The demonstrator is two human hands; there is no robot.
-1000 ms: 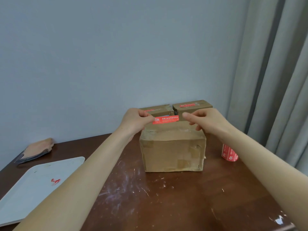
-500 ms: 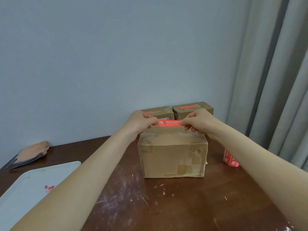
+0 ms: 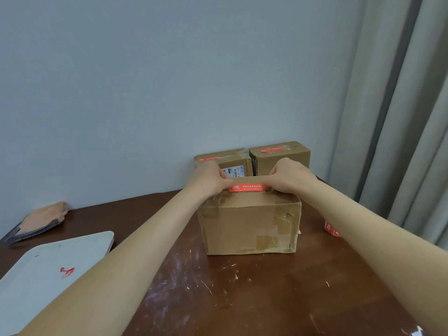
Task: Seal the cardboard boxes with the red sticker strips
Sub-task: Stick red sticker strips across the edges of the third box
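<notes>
A worn cardboard box (image 3: 249, 226) stands on the brown table in front of me. A red sticker strip (image 3: 246, 187) lies flat across its top. My left hand (image 3: 211, 180) pinches the strip's left end and my right hand (image 3: 288, 177) pinches its right end, both low on the box top. Behind it, against the wall, stand two smaller boxes, the left box (image 3: 232, 163) and the right box (image 3: 283, 157), each with a red strip on top. The roll of red stickers (image 3: 331, 229) sits on the table to the right, partly hidden by my right forearm.
A white tray (image 3: 48, 270) with a red scrap on it lies at the left. A flat pinkish pad (image 3: 43, 217) rests at the far left by the wall. Grey curtains (image 3: 400, 117) hang at the right. The table top (image 3: 242, 287) is scratched in front of the box.
My right hand took hold of the strip's free end, and both hands lowered the strip from above the box down onto its top. The camera view shifted slightly.
</notes>
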